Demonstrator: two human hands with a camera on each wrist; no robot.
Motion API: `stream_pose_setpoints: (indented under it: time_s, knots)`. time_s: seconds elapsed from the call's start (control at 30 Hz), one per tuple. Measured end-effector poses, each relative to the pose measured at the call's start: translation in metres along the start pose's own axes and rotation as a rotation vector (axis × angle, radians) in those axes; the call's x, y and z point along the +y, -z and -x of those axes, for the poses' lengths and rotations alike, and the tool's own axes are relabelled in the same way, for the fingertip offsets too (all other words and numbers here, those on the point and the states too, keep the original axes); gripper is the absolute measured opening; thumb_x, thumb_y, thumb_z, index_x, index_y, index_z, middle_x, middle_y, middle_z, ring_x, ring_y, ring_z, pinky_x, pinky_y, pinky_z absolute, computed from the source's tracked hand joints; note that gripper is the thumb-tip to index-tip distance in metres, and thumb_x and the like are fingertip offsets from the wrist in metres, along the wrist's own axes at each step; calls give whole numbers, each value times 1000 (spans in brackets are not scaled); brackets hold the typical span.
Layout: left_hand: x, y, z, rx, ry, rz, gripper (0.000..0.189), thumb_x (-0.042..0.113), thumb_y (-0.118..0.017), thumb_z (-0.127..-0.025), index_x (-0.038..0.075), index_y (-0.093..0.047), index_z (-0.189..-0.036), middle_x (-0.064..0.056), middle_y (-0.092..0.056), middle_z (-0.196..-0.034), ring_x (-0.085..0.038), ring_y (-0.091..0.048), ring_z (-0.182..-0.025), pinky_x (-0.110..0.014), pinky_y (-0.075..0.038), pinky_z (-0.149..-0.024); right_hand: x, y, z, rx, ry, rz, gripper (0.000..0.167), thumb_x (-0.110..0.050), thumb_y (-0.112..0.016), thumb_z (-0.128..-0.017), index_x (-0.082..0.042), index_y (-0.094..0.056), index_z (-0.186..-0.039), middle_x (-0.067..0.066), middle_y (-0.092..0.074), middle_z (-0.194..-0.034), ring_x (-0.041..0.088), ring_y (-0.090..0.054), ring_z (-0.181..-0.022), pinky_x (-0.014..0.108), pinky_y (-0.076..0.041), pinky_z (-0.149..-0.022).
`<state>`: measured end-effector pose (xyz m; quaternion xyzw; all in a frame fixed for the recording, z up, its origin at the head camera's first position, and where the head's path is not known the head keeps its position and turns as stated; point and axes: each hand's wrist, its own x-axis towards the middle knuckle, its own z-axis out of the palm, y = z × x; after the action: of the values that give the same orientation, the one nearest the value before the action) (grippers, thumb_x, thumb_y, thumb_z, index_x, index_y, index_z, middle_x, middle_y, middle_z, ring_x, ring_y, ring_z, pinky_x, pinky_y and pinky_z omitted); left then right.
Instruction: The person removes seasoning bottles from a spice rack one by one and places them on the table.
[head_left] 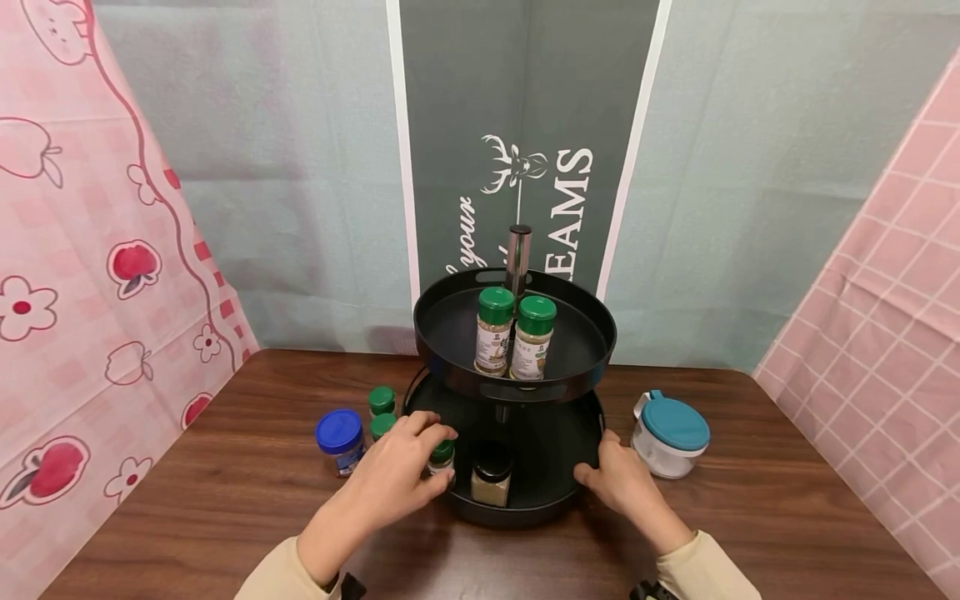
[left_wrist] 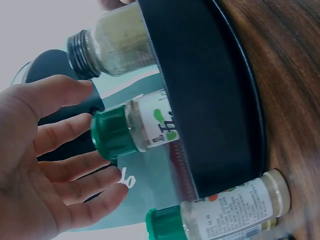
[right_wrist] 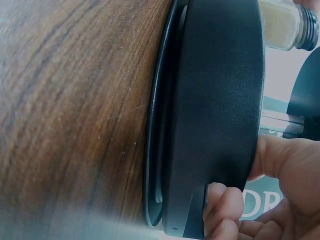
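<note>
A black two-tier turntable rack (head_left: 517, 515) stands on the table, with two green-capped spice bottles (head_left: 492, 337) on its upper tray. On the lower tray are a black-lidded glass jar (head_left: 491, 483) and another green-capped spice bottle (left_wrist: 155, 120). Around that bottle's cap my left hand (head_left: 405, 467) has its fingers spread and loosely bent; the thumb stays apart from it, and whether a fingertip touches is unclear. My right hand (head_left: 618, 475) grips the lower tray's right rim, its fingers (right_wrist: 222, 207) hooked at the handle slot and its thumb over the inner side.
Left of the rack stand a blue-lidded jar (head_left: 340, 437) and two green-capped bottles (head_left: 382, 400), close to the tray. A clear container with a teal lid (head_left: 677, 423) is to the right. A steel post (head_left: 518, 258) rises through the rack. Fabric curtains hang behind the wooden table (head_left: 225, 467).
</note>
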<state>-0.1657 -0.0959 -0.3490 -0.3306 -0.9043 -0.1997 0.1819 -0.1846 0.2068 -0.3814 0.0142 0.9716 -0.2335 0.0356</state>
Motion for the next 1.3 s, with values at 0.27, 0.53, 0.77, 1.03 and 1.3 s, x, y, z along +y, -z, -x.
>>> stream_pose_setpoints:
  time_s: [0.27, 0.53, 0.77, 1.03, 1.3]
  knots:
    - [-9, -9, -6, -25, 14, 75, 37, 14, -76, -74, 6, -62, -108, -10, -55, -105, -21, -57, -86, -37, -49, -70, -1, 1, 0, -6, -6, -5, 75, -18, -61, -80, 27, -25, -127, 42, -51, -106, 41, -57, -91, 48, -46, -74]
    - [-14, -17, -10, -24, 18, 138, 36, 6, -74, -74, 6, -61, -108, -7, -56, -97, -15, -55, -78, -34, -48, -66, 1, 2, 0, 4, 3, -4, 76, -18, -61, -79, 27, -24, -127, 41, -52, -105, 41, -58, -92, 48, -45, -75]
    - [-13, -18, -11, -50, 39, 149, 35, 7, -73, -75, 7, -61, -108, -6, -55, -99, -15, -55, -79, -33, -47, -66, 2, 2, 2, -1, -10, -6, 75, -18, -61, -79, 27, -25, -127, 42, -51, -108, 43, -56, -95, 49, -45, -77]
    - [-13, -13, -11, -37, 38, 148, 35, 8, -73, -73, 7, -62, -106, -4, -56, -96, -13, -53, -75, -30, -46, -63, 1, 0, 2, -1, -15, -12, 75, -18, -61, -80, 27, -24, -128, 42, -49, -111, 43, -55, -97, 49, -44, -77]
    - [-11, 1, -14, 50, -5, 138, 34, 10, -73, -72, 7, -62, -104, -3, -56, -94, -12, -51, -74, -26, -45, -61, 0, -1, 1, 0, -8, -18, 75, -17, -61, -80, 27, -24, -128, 43, -49, -111, 44, -55, -98, 49, -44, -77]
